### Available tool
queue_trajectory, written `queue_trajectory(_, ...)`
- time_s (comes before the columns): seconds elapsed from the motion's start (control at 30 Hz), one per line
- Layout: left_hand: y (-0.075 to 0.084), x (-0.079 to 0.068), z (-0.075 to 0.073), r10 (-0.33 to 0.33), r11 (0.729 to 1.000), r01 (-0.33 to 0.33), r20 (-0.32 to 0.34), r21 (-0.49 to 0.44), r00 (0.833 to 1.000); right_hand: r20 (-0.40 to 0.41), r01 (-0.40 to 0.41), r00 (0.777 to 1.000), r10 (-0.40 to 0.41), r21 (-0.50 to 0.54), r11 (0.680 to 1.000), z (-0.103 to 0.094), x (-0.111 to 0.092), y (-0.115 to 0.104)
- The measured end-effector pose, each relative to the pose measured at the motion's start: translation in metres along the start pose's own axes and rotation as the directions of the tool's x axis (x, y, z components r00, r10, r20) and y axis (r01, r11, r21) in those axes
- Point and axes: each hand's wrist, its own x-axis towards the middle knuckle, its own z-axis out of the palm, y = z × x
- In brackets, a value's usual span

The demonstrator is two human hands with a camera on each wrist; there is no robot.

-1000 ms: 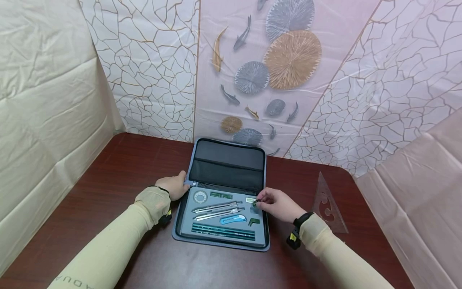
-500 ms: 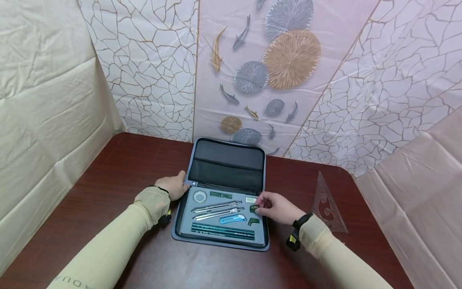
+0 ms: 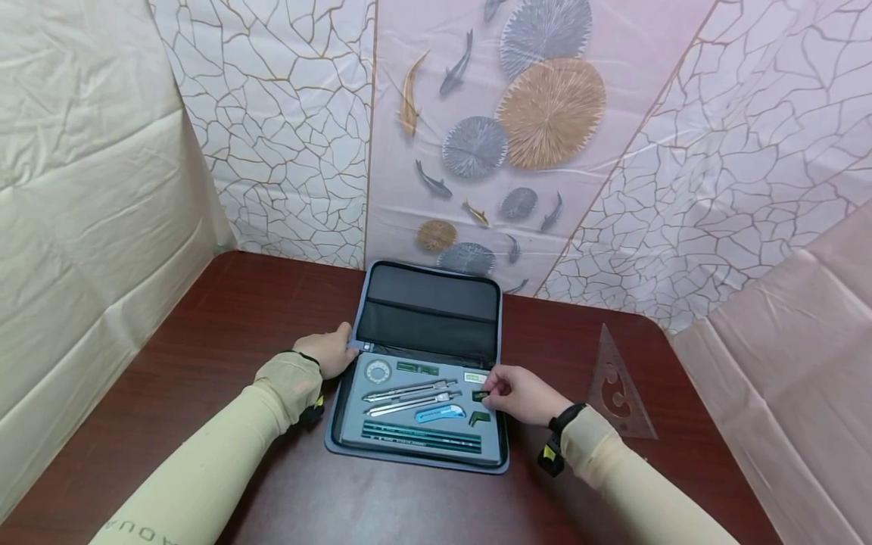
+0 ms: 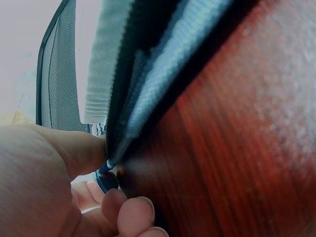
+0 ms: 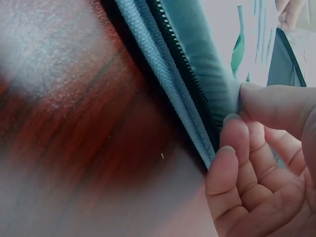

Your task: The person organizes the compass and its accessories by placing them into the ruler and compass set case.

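Note:
An unfolded zip case (image 3: 417,462) lies on the table, its grey foam tray (image 3: 354,435) filled with drawing tools. My left hand (image 3: 330,354) grips the case's left edge near the hinge, thumb above and fingers below in the left wrist view. At the tray's right side, my right hand (image 3: 526,393) pinches a small dark green block (image 3: 479,396) at its slot; the fingertips partly cover it. Just above it lies a white eraser (image 3: 473,378), and below it an L-shaped green piece (image 3: 480,418). A blue utility knife (image 3: 440,413) lies to the left.
The tray also holds two metal compasses (image 3: 409,403), a round protractor (image 3: 378,371), a green case-like piece (image 3: 417,368) and dark green pencils (image 3: 421,437). A clear set square (image 3: 630,405) lies right of the case. Behind the table hangs a patterned cloth (image 3: 306,151).
My right hand has lowered the green block from above the tray into its slot, and its fingers have shifted slightly toward the right edge. The left hand has stayed on the case.

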Motion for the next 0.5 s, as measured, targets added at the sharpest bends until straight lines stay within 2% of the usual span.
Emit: queue_trajectory(0.5, -0.0011, 0.0019, 0.0019, -0.012, 1.0, 0.012, -0.002, -0.003, 1.0, -0.037, -0.02, 0.999, 0.017, -0.098, 0.995, 0.0028, 0.0036, -0.0068)
